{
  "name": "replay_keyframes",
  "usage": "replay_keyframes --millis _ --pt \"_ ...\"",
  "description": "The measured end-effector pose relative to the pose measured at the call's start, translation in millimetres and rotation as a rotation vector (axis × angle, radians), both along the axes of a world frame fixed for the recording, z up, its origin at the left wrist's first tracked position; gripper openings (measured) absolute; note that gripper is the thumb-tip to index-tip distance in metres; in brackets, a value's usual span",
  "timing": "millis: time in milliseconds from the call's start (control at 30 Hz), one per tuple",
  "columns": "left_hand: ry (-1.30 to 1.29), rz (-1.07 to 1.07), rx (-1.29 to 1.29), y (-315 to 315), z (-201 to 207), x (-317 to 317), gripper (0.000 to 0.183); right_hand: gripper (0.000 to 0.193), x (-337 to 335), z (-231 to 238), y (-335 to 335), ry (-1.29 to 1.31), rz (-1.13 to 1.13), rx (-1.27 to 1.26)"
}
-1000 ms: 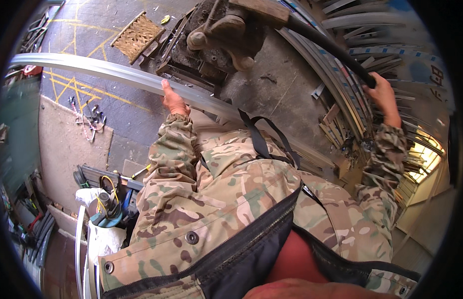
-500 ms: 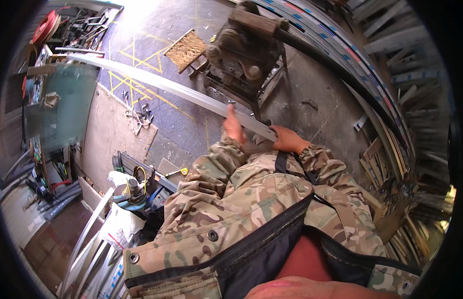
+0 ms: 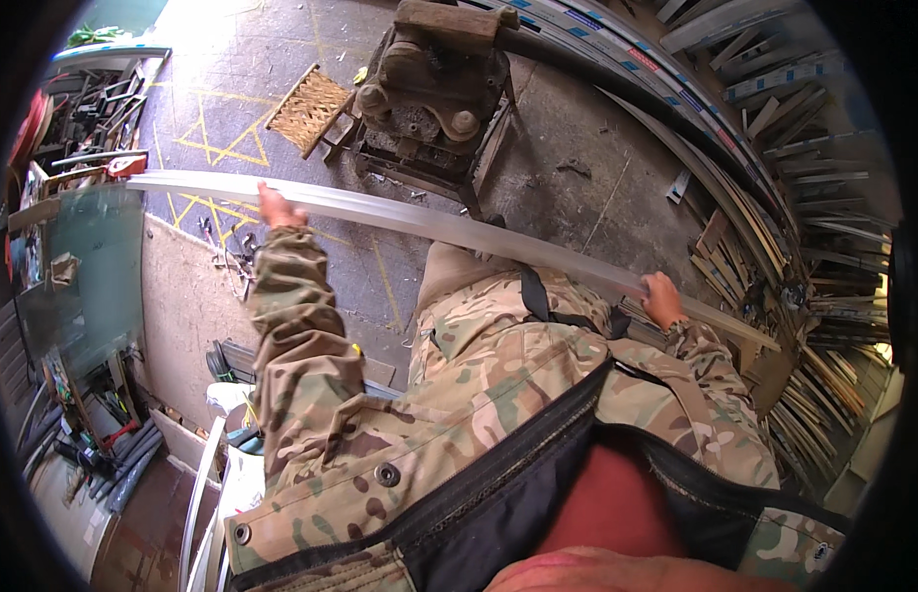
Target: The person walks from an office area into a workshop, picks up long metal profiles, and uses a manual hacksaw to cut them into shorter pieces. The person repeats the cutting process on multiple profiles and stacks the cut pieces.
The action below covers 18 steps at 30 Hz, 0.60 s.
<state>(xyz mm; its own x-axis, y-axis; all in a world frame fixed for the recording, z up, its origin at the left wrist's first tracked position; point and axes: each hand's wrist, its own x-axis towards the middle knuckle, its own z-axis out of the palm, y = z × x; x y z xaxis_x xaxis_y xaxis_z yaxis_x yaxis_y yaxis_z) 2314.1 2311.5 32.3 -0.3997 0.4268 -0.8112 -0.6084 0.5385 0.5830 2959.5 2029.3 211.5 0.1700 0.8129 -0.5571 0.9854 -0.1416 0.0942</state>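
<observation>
A long, silvery-white metal profile (image 3: 410, 218) lies crosswise in front of me, from the upper left down to the right across my thighs. My left hand (image 3: 279, 207) is closed round it toward its left part, with the arm stretched out. At its right part, my right hand (image 3: 662, 300) grips it with curled fingers. The fingertips of both hands are partly hidden. The left end of the profile reaches beside a red-cased tool (image 3: 126, 166), perhaps a tape measure. A pale strip (image 3: 735, 327) shows past my right hand; whether it belongs to the profile I cannot tell.
A grimy machine (image 3: 429, 99) on a metal stand is ahead, with a woven-top stool (image 3: 309, 107) at its left. Long wrapped profiles (image 3: 617, 49) and many offcuts (image 3: 745, 266) line the right side. At the left are a glass pane (image 3: 99, 266) and a board (image 3: 183, 296).
My hands have moved apart: the left outward to the left, the right farther right. The profile now stretches farther right across my thighs. My view has shifted too.
</observation>
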Motion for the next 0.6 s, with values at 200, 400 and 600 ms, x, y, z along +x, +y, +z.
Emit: replay_keyframes --millis 200,400,600 --pt "0.05 0.045 -0.047 -62.9 -6.1 172.3 0.075 0.024 -59.3 -40.3 25.3 0.192 0.105 0.134" --pt "-0.105 0.043 0.049 -17.5 -28.2 86.4 0.061 0.018 30.8 -10.4 -20.7 0.051 0.067 -0.072" --pt "0.003 0.07 0.041 -1.7 -27.3 61.2 0.062 0.024 41.9 -14.0 -29.0 -0.041 0.033 -0.046"
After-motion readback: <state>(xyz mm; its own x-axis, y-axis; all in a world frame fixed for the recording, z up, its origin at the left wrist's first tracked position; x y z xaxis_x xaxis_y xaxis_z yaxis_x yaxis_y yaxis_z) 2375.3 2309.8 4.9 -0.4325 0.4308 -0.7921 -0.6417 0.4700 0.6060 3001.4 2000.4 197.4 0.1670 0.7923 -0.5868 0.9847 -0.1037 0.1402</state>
